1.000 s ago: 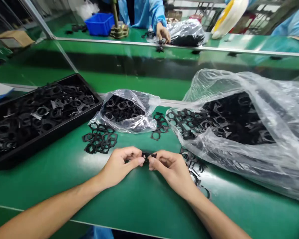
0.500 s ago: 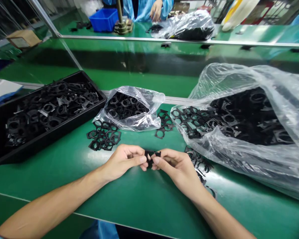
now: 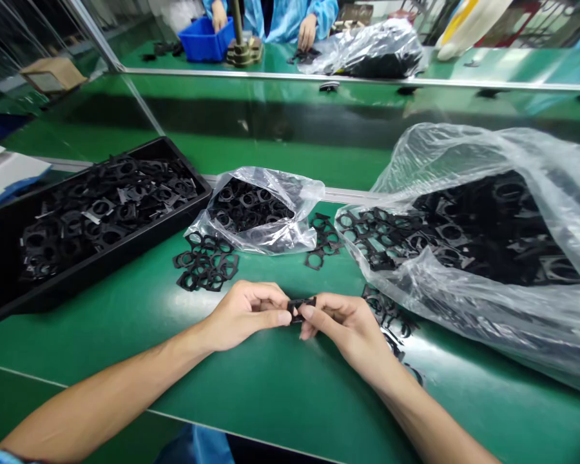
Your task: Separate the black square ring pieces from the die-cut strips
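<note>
Between my two hands is a small black plastic part (image 3: 297,303), mostly covered by fingers. My left hand (image 3: 244,312) pinches its left end between thumb and fingers. At the other end, my right hand (image 3: 345,322) grips it the same way, thumb on the near side. A pile of flat black ring-shaped parts (image 3: 207,263) lies on the green tabletop beyond my left hand. More black ring parts (image 3: 389,319) are spread just right of my right hand.
A long black tray (image 3: 101,254) full of black parts stands at the left. Behind my hands sits a small clear bag (image 3: 299,240) of rings; a large clear bag (image 3: 464,303) fills the right. Across the belt, a co-worker's hand (image 3: 308,32) is near a blue bin (image 3: 205,42).
The held part has tilted flatter and shows less of its face; my right fingers have shifted around it. The view has moved slightly left. Across the belt, the co-worker's other hand now reaches into the blue bin.
</note>
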A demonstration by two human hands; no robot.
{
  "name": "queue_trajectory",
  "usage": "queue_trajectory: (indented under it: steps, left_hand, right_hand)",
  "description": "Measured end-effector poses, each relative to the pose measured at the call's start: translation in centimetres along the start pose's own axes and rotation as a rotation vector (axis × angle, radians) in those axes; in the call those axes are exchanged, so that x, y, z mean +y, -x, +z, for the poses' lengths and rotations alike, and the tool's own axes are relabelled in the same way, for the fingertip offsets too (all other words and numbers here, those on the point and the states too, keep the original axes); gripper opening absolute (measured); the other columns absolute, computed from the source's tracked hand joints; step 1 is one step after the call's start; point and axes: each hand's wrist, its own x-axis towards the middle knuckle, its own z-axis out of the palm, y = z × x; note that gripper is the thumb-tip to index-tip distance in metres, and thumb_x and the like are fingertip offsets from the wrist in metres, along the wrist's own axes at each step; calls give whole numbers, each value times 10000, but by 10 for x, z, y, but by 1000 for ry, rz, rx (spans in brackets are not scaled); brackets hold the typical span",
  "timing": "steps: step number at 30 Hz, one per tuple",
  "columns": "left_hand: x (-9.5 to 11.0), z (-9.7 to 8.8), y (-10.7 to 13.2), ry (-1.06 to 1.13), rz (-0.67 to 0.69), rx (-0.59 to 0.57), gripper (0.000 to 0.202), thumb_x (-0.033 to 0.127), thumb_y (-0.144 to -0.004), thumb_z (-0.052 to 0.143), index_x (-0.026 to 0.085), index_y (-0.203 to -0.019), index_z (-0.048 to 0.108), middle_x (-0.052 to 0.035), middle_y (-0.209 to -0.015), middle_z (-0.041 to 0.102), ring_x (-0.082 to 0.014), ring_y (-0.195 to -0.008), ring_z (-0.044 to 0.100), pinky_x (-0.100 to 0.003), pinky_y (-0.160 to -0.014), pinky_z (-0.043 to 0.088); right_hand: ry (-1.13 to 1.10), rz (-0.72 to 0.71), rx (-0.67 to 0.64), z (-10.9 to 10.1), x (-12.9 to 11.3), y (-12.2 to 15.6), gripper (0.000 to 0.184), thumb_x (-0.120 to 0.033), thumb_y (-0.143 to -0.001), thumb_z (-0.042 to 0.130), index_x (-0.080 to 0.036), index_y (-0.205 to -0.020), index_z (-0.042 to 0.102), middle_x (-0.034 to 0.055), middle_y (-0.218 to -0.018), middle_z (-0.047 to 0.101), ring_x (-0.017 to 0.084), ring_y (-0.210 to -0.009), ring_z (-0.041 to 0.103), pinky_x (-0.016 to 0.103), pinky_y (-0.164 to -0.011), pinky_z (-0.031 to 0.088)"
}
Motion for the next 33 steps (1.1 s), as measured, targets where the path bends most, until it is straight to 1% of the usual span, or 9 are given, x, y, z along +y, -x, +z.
queue_trajectory:
  steps: [2,5,7,9,16,23,25,30,33]
  left_hand:
    - [-1,0,0,6,12,-2,246,359,-718,868,135,-722,767,-5,-706,646,-86,-586,520,-205,-544,414]
    - [-3,3,-1,61,20,44,274,392,-713,874,145,-778,776,-35,-763,716,-140,-690,637,-239,-654,513]
    - [-5,5,-1,95,-3,74,288,397,-703,885,150,-812,784,-56,-809,760,-176,-757,691,-275,-722,554]
    - [-7,7,-1,130,-31,92,282,376,-688,900,151,-814,786,-62,-820,780,-182,-765,707,-285,-742,564]
    - [-7,9,-1,267,-98,60,317,358,-672,914,135,-854,781,-45,-770,749,-160,-717,681,-292,-744,556]
    - [-7,4,-1,205,-164,-28,327,364,-639,937,132,-793,766,-9,-704,692,-110,-650,621,-225,-658,497]
    - [-7,5,-1,217,-147,-5,326,363,-638,940,134,-781,758,-8,-703,699,-110,-655,630,-221,-659,499]
    - [-9,9,1,191,-70,140,330,393,-652,927,142,-783,758,-21,-686,729,-140,-642,672,-249,-658,530]
    - [-7,9,1,132,-38,146,320,404,-688,901,151,-837,774,-36,-722,758,-168,-666,706,-272,-677,555]
  right_hand:
    - [-8,12,-2,0,-1,0,431,-534,-854,728,-190,-596,695,29,-602,705,156,-586,633,268,-646,522]
    - [-6,21,23,0,-1,0,442,-553,-842,734,-192,-589,698,34,-593,708,160,-574,639,271,-632,530]
    - [-2,26,36,1,-1,0,449,-558,-844,731,-192,-585,697,38,-594,712,164,-575,645,272,-628,533]
    - [-5,27,42,1,-1,0,453,-555,-844,733,-190,-580,693,39,-591,713,159,-570,643,265,-624,531]
    - [-16,31,40,2,0,-1,472,-558,-858,714,-192,-563,679,36,-575,710,155,-552,632,268,-612,527]
    - [-56,75,-6,0,-1,-1,456,-545,-836,739,-183,-562,688,30,-558,701,140,-520,623,253,-582,514]
    - [-60,72,1,0,-2,-1,456,-545,-835,740,-184,-561,690,32,-556,702,142,-523,626,257,-587,518]
    - [-52,48,39,2,0,0,466,-565,-831,739,-188,-565,673,36,-564,709,148,-530,629,262,-587,520]
    - [-36,29,68,3,3,0,480,-584,-829,732,-192,-564,654,32,-562,701,148,-522,622,261,-572,511]
